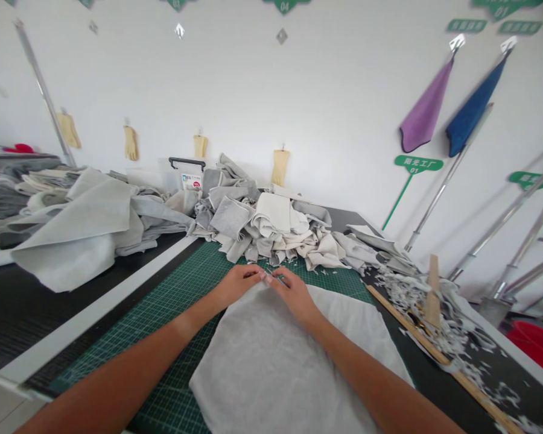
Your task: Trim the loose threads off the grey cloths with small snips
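A large light-grey cloth (271,361) lies spread over the green cutting mat (176,301). At its far edge my left hand (241,284) is closed in a pinch on the fabric. Close beside it, my right hand (294,294) is also closed, its fingertips almost meeting those of the left. A thin metal tool (278,278) shows between the right fingers; it is too small to tell its kind. Both forearms reach in over the mat and the cloth.
Beyond the hands rises a heap of grey cloths (271,217); more folded cloths (85,211) lie left. To the right are wooden strips (433,289), scissors (417,319) and fabric scraps (461,355). Gloves (280,167) and a purple cloth (428,111) hang on the wall.
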The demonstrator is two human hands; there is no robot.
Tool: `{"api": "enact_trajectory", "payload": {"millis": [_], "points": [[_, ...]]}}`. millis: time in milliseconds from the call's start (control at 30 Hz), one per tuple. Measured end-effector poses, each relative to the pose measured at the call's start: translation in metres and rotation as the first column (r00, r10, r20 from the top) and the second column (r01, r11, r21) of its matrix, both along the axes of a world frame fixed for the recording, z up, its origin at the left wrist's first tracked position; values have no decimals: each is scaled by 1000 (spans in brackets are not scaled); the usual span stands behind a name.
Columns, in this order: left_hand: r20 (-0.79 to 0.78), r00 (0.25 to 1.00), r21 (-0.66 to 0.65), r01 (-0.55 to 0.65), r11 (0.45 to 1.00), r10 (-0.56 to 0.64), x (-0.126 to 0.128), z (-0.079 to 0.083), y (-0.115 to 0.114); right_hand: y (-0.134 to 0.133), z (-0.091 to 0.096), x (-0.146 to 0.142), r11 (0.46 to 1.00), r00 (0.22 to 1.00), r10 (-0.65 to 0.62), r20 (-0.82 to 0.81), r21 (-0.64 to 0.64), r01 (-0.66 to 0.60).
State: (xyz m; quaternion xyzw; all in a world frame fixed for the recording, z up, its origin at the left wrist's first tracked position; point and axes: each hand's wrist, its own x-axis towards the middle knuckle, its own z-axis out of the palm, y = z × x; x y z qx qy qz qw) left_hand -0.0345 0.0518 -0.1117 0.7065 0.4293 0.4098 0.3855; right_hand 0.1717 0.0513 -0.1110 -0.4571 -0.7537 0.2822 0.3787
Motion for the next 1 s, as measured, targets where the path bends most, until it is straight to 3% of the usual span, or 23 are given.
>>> {"api": "enact_trajectory", "payload": {"millis": [367, 733, 867, 1000], "points": [[16, 1000, -24, 5, 1000, -5, 3, 0, -5, 10, -4, 2, 999, 1000, 4, 16, 48, -4], [-152, 988, 44, 12, 999, -5, 3, -2, -4, 14, -7, 4, 995, 998, -39, -49, 86, 43], [-130, 988, -17, 84, 996, -85, 3, 2, -7, 19, -5, 5, 992, 991, -82, -108, 87, 91], [-78, 971, -110, 216, 970, -225, 4, 8, -14, 22, 13, 9, 986, 970, -122, -212, 88, 143]]}}
